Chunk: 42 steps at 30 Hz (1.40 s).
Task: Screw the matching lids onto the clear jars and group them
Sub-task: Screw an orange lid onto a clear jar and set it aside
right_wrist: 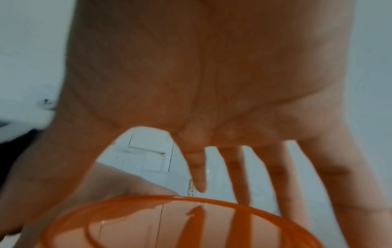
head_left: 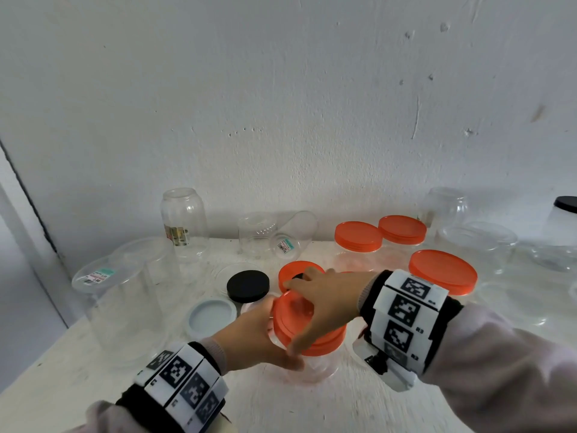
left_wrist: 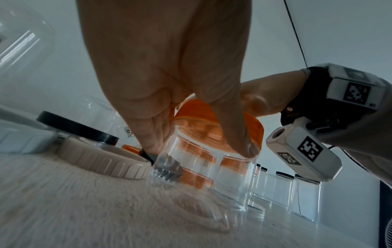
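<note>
Head view, white table [head_left: 78,364], scuffed wall [head_left: 281,104]

We see an orange lid [head_left: 307,320] of smooth, glossy plastic, shiny enough to mirror fingers in the right wrist view, on a clear jar [left_wrist: 203,169] of thin transparent plastic that glints. The black lid [head_left: 248,285] looks matt plastic; the white lid [left_wrist: 101,161] is dull plastic with a ribbed wall. Paper labels [head_left: 285,245] sit on clear jars at the back. The table [head_left: 62,370] looks pale, rough and scuffed, the wall [head_left: 281,89] matt, pitted plaster
</note>
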Motion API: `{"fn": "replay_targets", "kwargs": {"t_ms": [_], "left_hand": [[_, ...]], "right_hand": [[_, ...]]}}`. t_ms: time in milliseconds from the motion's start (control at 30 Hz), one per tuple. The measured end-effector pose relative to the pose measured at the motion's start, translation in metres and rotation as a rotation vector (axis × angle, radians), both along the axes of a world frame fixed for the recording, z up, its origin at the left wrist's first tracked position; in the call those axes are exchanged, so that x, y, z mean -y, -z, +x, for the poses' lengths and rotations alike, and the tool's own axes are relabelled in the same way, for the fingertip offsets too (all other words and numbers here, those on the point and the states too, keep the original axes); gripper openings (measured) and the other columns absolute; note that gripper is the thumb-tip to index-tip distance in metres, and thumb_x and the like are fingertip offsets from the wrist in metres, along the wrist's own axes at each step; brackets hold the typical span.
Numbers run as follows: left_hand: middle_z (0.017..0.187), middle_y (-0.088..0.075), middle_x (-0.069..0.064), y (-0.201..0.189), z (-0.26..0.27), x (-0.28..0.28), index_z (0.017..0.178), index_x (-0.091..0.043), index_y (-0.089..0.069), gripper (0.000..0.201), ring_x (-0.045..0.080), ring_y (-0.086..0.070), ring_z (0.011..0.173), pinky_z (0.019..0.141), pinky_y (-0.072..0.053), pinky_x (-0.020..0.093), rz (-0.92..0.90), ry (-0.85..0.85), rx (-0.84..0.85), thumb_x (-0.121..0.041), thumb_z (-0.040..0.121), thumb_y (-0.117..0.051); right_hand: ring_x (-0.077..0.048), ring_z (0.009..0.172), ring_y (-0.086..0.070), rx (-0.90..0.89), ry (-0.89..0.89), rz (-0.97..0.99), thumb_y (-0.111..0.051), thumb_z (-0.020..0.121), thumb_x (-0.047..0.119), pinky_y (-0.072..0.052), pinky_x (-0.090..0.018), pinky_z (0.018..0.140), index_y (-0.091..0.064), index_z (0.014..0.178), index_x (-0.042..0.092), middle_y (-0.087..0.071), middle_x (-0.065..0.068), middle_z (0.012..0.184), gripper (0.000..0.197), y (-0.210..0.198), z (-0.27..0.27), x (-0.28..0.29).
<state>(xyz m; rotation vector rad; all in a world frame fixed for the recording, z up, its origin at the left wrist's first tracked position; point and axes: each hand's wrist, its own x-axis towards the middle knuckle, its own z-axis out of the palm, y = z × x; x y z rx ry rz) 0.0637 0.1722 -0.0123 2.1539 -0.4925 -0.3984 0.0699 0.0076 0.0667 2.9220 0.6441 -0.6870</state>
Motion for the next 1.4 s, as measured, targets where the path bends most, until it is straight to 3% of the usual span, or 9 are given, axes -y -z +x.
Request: {"fn": "replay_targets", "kwargs": {"t_ms": [133, 333, 467, 567, 800, 933, 1033, 1267, 1400], "left_hand": [[0.129, -0.052, -0.013, 0.0, 0.0, 0.0, 0.116, -0.044, -0.033, 0.083, 0.008, -0.051, 0.121, 0.106, -0.042, 0.03, -0.037, 0.008, -0.024, -0.026, 0.058, -0.091], [0.128, -0.051, -0.012, -0.001, 0.0, 0.0, 0.118, -0.039, -0.03, 0.084, 0.007, -0.052, 0.118, 0.104, -0.044, 0.029, 0.0, 0.003, -0.023, -0.027, 0.06, -0.09], [0.13, -0.051, -0.01, -0.001, 0.0, 0.0, 0.123, -0.036, -0.03, 0.088, 0.009, -0.051, 0.121, 0.106, -0.043, 0.032, -0.008, 0.005, -0.031, -0.027, 0.059, -0.09], [0.13, -0.051, -0.01, 0.0, 0.001, 0.0, 0.126, -0.035, -0.03, 0.091, 0.008, -0.051, 0.121, 0.107, -0.042, 0.033, -0.007, 0.002, -0.035, -0.028, 0.058, -0.091], [0.13, -0.051, -0.012, 0.0, 0.001, -0.001, 0.128, -0.033, -0.031, 0.092, 0.008, -0.052, 0.12, 0.105, -0.044, 0.031, -0.003, -0.001, -0.045, -0.029, 0.058, -0.091], [0.129, -0.052, -0.011, -0.001, 0.0, -0.001, 0.128, -0.031, -0.033, 0.091, 0.009, -0.052, 0.12, 0.106, -0.043, 0.033, 0.004, 0.003, -0.035, -0.03, 0.057, -0.091], [0.129, -0.053, -0.01, 0.0, 0.0, -0.001, 0.128, -0.03, -0.036, 0.089, 0.009, -0.052, 0.119, 0.106, -0.043, 0.034, -0.003, 0.0, -0.029, -0.028, 0.058, -0.091], [0.129, -0.052, -0.012, 0.0, 0.0, 0.0, 0.126, -0.034, -0.035, 0.089, 0.008, -0.052, 0.119, 0.105, -0.044, 0.033, -0.013, -0.006, -0.042, -0.03, 0.057, -0.091], [0.128, -0.052, -0.011, 0.0, 0.001, 0.0, 0.129, -0.031, -0.034, 0.093, 0.008, -0.052, 0.119, 0.106, -0.043, 0.033, -0.003, -0.008, -0.042, -0.031, 0.056, -0.092]], "right_hand": [[-0.026, 0.136, -0.023, -0.069, -0.064, 0.048, -0.075, 0.069, 0.056, -0.035, -0.057, 0.102, -0.012, 0.143, 0.052, -0.021, 0.01, 0.147, 0.097, -0.007, -0.001, 0.003], [-0.03, 0.124, -0.038, 0.095, 0.022, 0.041, -0.055, 0.067, 0.082, -0.04, -0.042, 0.087, -0.022, 0.145, 0.035, -0.032, 0.001, 0.142, 0.096, 0.009, -0.006, 0.0], [-0.03, 0.135, -0.024, -0.009, 0.017, 0.044, -0.067, 0.066, 0.07, -0.036, -0.052, 0.101, -0.007, 0.147, 0.043, -0.019, 0.004, 0.15, 0.104, 0.005, -0.006, 0.004], [-0.027, 0.136, -0.023, -0.045, -0.003, 0.091, -0.075, 0.069, 0.056, -0.035, -0.049, 0.104, -0.007, 0.147, 0.043, -0.019, 0.007, 0.15, 0.105, -0.001, -0.005, 0.011], [-0.029, 0.128, -0.034, 0.111, 0.076, 0.096, -0.055, 0.062, 0.084, -0.039, -0.043, 0.095, -0.017, 0.146, 0.033, -0.027, 0.001, 0.145, 0.105, 0.016, -0.009, 0.009], [-0.024, 0.137, -0.02, -0.023, 0.017, 0.129, -0.071, 0.067, 0.066, -0.032, -0.049, 0.107, -0.006, 0.148, 0.041, -0.015, 0.011, 0.151, 0.107, 0.005, -0.006, 0.016], [-0.02, 0.136, -0.024, -0.036, -0.005, 0.189, -0.075, 0.069, 0.056, -0.033, -0.044, 0.107, -0.01, 0.148, 0.041, -0.018, 0.013, 0.15, 0.103, 0.003, -0.003, 0.02], [-0.024, 0.121, -0.038, 0.161, 0.049, 0.122, -0.053, 0.061, 0.086, -0.037, -0.034, 0.081, -0.023, 0.144, 0.031, -0.03, 0.002, 0.137, 0.105, 0.024, -0.005, 0.014], [-0.026, 0.132, -0.026, 0.086, 0.042, 0.144, -0.058, 0.064, 0.081, -0.039, -0.043, 0.096, -0.012, 0.146, 0.035, -0.02, 0.005, 0.144, 0.105, 0.022, -0.005, 0.016]]}}
